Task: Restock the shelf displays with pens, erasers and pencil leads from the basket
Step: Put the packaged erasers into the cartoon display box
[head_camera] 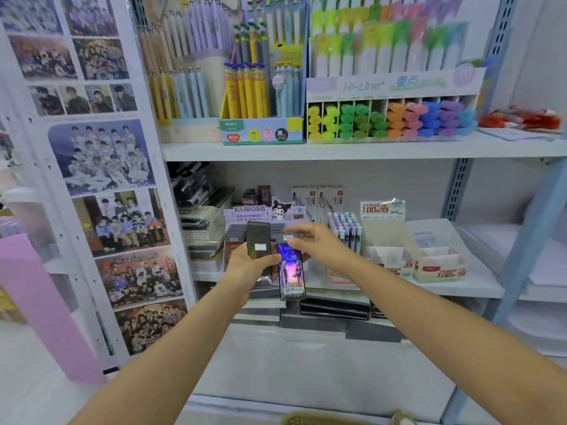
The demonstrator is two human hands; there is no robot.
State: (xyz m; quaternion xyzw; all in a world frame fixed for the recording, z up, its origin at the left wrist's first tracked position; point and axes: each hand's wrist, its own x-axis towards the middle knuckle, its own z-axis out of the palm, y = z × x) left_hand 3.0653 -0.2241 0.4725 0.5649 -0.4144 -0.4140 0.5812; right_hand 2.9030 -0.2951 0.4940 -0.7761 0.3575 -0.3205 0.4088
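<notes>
My left hand (248,265) grips a small stack of flat pencil-lead cases: a dark one (258,240) standing upright and a blue illustrated one (291,271) hanging lower with its barcode at the bottom. My right hand (319,243) pinches the top of the blue case with curled fingers. Both hands are in front of the Kuromi display box (257,211) on the middle shelf, which holds rows of dark lead cases. The woven basket (337,420) shows only as a rim at the bottom edge.
A box of pastel pens (345,228) and clear "100" display trays (429,256) stand to the right on the same shelf (460,289). Pen racks and a Hi-Line highlighter display (389,118) fill the upper shelf. Stacked notebooks (205,222) lie left; a photo-covered panel (107,179) flanks the shelving.
</notes>
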